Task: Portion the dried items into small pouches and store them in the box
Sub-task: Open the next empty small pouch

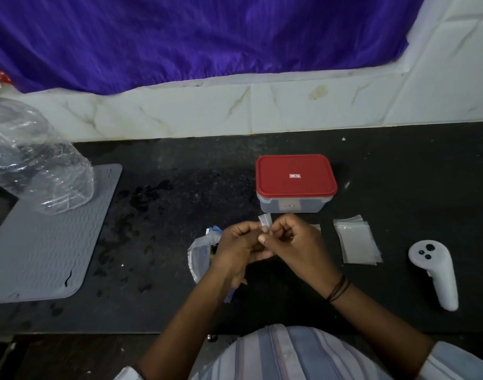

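Note:
Both hands meet over the dark counter just in front of the box. My left hand (239, 244) and my right hand (292, 242) pinch a small clear pouch (265, 221), whose top sticks up between the fingertips. What is inside the pouch cannot be made out. The box (295, 185) is a clear plastic tub with a red lid, closed, just beyond the hands. A larger plastic bag (200, 256) lies under my left hand, partly hidden. A small stack of empty clear pouches (357, 239) lies to the right of my right hand.
A white handheld controller (435, 272) lies at the right. A grey ribbed mat (48, 242) covers the counter's left part, with a crumpled clear plastic container (37, 157) on its far end. White tiles and a purple cloth rise behind the counter.

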Motion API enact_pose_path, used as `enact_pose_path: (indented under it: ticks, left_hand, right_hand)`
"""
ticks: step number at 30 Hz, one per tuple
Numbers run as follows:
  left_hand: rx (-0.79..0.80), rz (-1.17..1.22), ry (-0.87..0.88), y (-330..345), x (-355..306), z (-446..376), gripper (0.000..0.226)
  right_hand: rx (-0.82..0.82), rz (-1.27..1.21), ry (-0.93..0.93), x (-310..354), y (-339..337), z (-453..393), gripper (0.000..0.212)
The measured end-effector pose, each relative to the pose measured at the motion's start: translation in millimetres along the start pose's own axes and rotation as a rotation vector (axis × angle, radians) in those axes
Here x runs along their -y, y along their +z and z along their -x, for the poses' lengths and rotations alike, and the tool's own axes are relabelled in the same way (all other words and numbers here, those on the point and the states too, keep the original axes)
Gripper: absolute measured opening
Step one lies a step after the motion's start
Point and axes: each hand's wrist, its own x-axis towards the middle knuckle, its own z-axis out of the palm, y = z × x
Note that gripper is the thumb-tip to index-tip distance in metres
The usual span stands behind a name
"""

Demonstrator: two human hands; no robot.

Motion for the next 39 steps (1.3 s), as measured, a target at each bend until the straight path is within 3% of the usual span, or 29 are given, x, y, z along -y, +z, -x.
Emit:
enact_pose_path:
  ticks: [4, 12, 14, 16, 19, 24, 26, 30, 33, 35, 39]
  left_hand:
    - [-0.055, 0.024, -0.006, -12, -1, 5, 0.008]
    - [-0.125, 0.019, 0.063, -29, 2, 10, 0.021]
    - [-0.2, -0.17, 0.157, -32, -1, 15, 0.017]
    - [-0.344, -0.518, 0.28, -34, -6, 19, 0.009]
    - [-0.462, -0.924, 0.454, -30, -16, 25, 0.011]
    - [-0.4, -1.024, 0.533, -30, -21, 24, 0.01]
    - [-0.329, -1.063, 0.6, -33, -23, 24, 0.013]
    - [-0.193, -1.065, 0.726, -43, -27, 21, 0.019]
    - [-0.124, -0.907, 0.734, -54, -30, 23, 0.021]
    - [-0.069, -0.879, 0.766, -62, -27, 26, 0.033]
    - [-0.026, -1.027, 0.773, -72, -7, 26, 0.068]
  right_hand:
    - [0.052, 0.057, 0.049, 7, 12, -3, 0.019]
    - [0.122, -0.093, 0.224, 13, 24, -12, 0.004]
    - [0.059, -0.027, 0.232, 14, 26, -11, 0.006]
    - [0.014, 0.233, 0.052, 14, 25, -8, 0.012]
    - [0.1, 0.596, -0.205, 19, 29, -3, 0.017]
    - [0.288, 0.754, -0.124, 33, 28, -10, 0.02]
    - [0.32, 0.733, -0.057, 39, 23, -14, 0.012]
    - [0.227, 0.735, -0.06, 48, 22, -19, 0.033]
    - [0.237, 0.693, -0.087, 53, 20, -20, 0.028]
    - [0.308, 0.605, -0.108, 54, 18, -23, 0.019]
    - [0.427, 0.477, -0.148, 54, 21, -29, 0.026]
